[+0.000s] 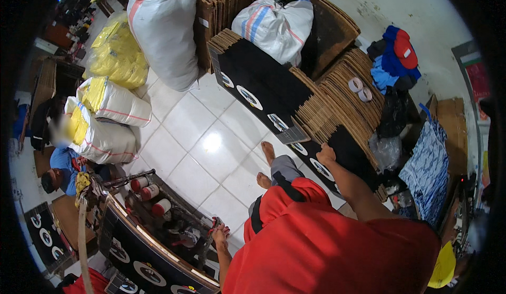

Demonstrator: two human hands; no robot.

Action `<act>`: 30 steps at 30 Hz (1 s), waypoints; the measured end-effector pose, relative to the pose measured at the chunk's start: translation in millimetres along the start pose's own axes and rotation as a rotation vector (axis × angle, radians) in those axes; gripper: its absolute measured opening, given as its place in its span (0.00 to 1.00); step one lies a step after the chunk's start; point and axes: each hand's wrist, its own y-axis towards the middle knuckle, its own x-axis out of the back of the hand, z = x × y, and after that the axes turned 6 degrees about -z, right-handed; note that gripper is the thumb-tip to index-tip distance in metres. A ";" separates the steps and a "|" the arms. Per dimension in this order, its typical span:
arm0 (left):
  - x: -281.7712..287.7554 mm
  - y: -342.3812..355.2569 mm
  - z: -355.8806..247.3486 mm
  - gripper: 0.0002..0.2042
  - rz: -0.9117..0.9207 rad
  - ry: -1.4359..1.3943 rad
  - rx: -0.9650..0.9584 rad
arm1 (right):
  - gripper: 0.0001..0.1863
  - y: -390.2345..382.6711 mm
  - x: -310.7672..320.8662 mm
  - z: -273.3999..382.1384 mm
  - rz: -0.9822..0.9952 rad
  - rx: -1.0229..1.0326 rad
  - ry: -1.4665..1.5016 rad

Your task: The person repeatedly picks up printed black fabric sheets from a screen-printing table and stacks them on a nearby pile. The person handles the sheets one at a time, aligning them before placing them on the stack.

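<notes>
Cardboard sheets [322,109] stand packed beside the right hand [327,155], grip curled but hold unclear, the left hand [221,234] too indistinct to tell its grip

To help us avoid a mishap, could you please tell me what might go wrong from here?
The right hand touches a tightly packed row of black-faced cardboard sheets; pulling one could drag its neighbours along.
Bare feet stand on glossy white tiles close to that row, so a falling sheet might strike toes.
Two pale, ring-shaped rolls rest on the stacked brown cardboard and could slide off if it is jolted.
</notes>
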 end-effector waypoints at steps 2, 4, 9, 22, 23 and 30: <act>5.6 -2.8 9.3 0.11 -0.023 0.029 0.017 | 0.21 0.5 -4.3 -5.0 0.013 0.039 0.068; 7.0 -1.7 21.0 0.11 -0.066 0.062 0.022 | 0.22 4.9 -11.0 -5.6 0.042 0.066 0.108; 11.2 24.4 32.3 0.11 0.071 0.139 0.064 | 0.26 13.2 -25.6 -6.1 0.070 0.146 0.145; 12.4 -15.2 -54.8 0.05 0.000 -0.076 -0.212 | 0.36 15.9 -42.6 31.8 0.303 0.275 0.034; 14.3 -13.5 -50.5 0.05 -0.019 -0.087 -0.211 | 0.36 19.0 -43.4 32.8 0.306 0.292 0.065; 32.8 12.2 39.1 0.10 -0.004 0.089 0.067 | 0.35 3.6 -74.9 -3.2 0.293 0.165 0.160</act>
